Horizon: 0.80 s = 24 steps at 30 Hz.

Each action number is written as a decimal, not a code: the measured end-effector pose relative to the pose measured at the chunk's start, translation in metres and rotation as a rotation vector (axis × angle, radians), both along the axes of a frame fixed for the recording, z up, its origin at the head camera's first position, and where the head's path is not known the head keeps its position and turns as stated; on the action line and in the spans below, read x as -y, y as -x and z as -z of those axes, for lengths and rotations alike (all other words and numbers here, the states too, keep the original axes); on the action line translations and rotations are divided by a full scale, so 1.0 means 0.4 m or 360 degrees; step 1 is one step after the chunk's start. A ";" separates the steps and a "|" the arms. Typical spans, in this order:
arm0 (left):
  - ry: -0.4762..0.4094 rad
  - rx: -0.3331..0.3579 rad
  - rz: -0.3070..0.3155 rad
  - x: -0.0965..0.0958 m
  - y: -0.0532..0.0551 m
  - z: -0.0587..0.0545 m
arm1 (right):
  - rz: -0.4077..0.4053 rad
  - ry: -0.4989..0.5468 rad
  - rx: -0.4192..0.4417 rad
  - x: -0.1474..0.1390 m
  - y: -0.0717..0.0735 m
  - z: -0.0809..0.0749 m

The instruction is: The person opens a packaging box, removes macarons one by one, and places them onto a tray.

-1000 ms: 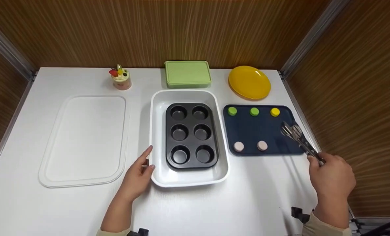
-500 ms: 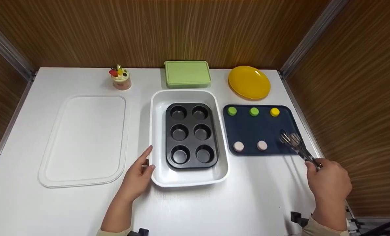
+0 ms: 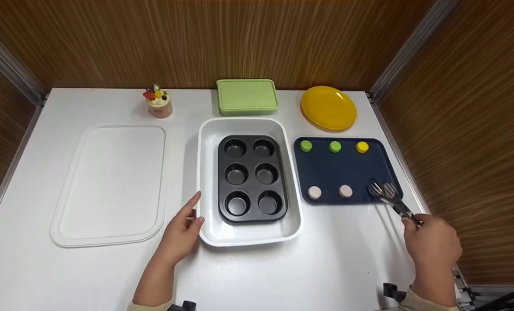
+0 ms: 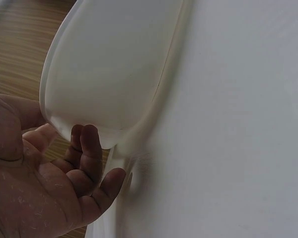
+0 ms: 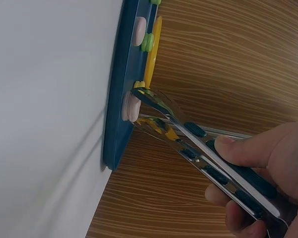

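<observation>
My left hand (image 3: 182, 235) holds the near left rim of a white rectangular tub (image 3: 250, 235), thumb over the edge and fingers along the outer wall. Inside the tub lies a dark muffin tin (image 3: 252, 190) with several cups. My right hand (image 3: 433, 242) grips steel serving tongs (image 3: 405, 211) with fork-like ends and dark grips. The tongs' ends stay apart low over the right front part of a dark blue tray (image 3: 326, 168). Just left of them sits a pink macaron (image 3: 345, 191); in the right wrist view the tongs overlap this macaron (image 5: 131, 106).
Another pink macaron (image 3: 314, 192), two green macarons (image 3: 335, 147) and a yellow macaron (image 3: 362, 147) rest on the tray. Behind stand a yellow plate (image 3: 328, 108), a green lidded box (image 3: 247, 96) and a fruit-topped dessert cup (image 3: 159, 106). A flat white lid (image 3: 114, 185) lies left.
My right hand and the tongs have come towards me, from the tray's right middle to its front right. The left hand stays on the tub.
</observation>
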<state>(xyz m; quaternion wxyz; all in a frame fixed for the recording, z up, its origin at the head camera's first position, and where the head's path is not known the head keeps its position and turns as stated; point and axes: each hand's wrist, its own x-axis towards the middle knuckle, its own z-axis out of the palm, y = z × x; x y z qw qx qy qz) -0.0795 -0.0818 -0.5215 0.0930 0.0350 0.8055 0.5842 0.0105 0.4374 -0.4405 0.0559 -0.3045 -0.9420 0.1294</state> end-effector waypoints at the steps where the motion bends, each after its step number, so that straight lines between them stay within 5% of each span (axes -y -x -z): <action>1: -0.0001 0.0002 -0.0002 0.000 0.000 0.001 | 0.0001 0.0002 0.0005 -0.001 0.001 0.001; 12: 0.0005 0.0023 -0.0018 0.002 -0.001 -0.001 | 0.0018 0.0038 0.0078 -0.020 0.003 0.002; 19: 0.0006 0.0013 -0.0014 0.004 -0.001 -0.002 | 0.0180 0.0128 -0.0057 -0.038 0.021 -0.016; 24: 0.0003 -0.0004 -0.0002 0.003 0.001 0.000 | 0.0214 0.0169 -0.0155 -0.070 0.056 0.009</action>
